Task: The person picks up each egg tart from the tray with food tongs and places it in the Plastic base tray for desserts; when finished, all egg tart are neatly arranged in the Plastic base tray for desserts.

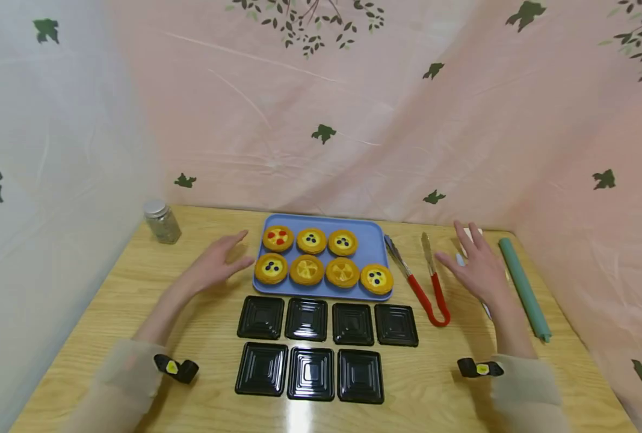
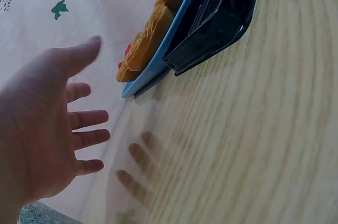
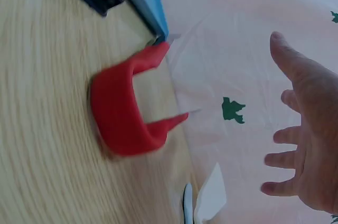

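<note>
My left hand [image 1: 216,262] hovers just left of the blue tray [image 1: 367,236], thumb and fingers spread and nothing in them. On the tray sit several small tarts, among them one with red pieces [image 1: 278,239] and one with dark berries [image 1: 376,278] at the front right corner. My right hand [image 1: 479,269] is held over the table right of the red-handled tongs [image 1: 431,304], its fingers apart and holding nothing. The tongs lie spread beside the tray. In the right wrist view their red handle [image 3: 119,108] stands close to the camera.
Several square black plastic trays [image 1: 306,319] lie in two rows in front of the blue tray. A glass jar [image 1: 162,222] with a lid stands at the back left. A green rolling pin [image 1: 524,288] and a white spatula [image 3: 212,195] lie at the right. Fabric walls border the table.
</note>
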Demonstrator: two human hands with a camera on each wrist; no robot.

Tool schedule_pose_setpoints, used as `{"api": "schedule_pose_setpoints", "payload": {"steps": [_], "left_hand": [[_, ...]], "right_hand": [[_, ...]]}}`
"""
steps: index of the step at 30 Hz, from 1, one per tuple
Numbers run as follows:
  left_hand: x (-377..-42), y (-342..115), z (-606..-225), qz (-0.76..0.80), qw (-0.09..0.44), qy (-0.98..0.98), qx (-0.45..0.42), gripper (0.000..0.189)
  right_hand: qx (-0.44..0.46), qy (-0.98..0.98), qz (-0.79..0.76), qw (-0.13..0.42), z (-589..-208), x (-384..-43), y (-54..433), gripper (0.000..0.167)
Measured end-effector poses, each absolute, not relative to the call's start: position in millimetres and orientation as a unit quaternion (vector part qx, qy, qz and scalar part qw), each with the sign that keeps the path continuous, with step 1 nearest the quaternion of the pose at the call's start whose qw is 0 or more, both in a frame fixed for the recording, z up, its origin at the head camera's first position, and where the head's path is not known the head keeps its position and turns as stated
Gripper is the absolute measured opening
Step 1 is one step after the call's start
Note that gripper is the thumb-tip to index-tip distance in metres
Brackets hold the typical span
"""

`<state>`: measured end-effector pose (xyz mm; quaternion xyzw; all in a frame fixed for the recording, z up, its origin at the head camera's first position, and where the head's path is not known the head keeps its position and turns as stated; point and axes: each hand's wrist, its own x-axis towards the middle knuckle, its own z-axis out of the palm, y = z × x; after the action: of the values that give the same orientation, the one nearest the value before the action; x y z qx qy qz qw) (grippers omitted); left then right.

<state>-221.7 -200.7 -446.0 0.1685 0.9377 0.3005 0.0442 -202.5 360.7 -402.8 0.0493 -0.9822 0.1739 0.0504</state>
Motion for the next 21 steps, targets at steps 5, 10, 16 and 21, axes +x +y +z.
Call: {"api": "schedule_pose_setpoints", "payload": {"steps": [5,10,16,21], "left_hand": [[-215.7,-197.1,-452.7,0.286,0.065,0.939,0.179,0.087],[-212.9,-194.6,-454.3,0.296,0.083,0.937,0.166,0.09],[-212.6,-193.4,-454.8,0.303,0.105,0.932,0.169,0.093],[-213.3,-193.8,-457.8,0.3,0.116,0.931,0.176,0.096]], "right_hand": [[0.038,-0.978,0.204,0.031,-406.8,-201.1,352.4,0.09],[0.036,-0.978,0.205,-0.005,-411.9,-199.7,348.9,0.095],[0.037,-0.978,0.196,-0.059,-415.6,-198.7,345.3,0.101],[0.066,-0.979,0.175,-0.086,-418.7,-197.6,340.9,0.105]]}}
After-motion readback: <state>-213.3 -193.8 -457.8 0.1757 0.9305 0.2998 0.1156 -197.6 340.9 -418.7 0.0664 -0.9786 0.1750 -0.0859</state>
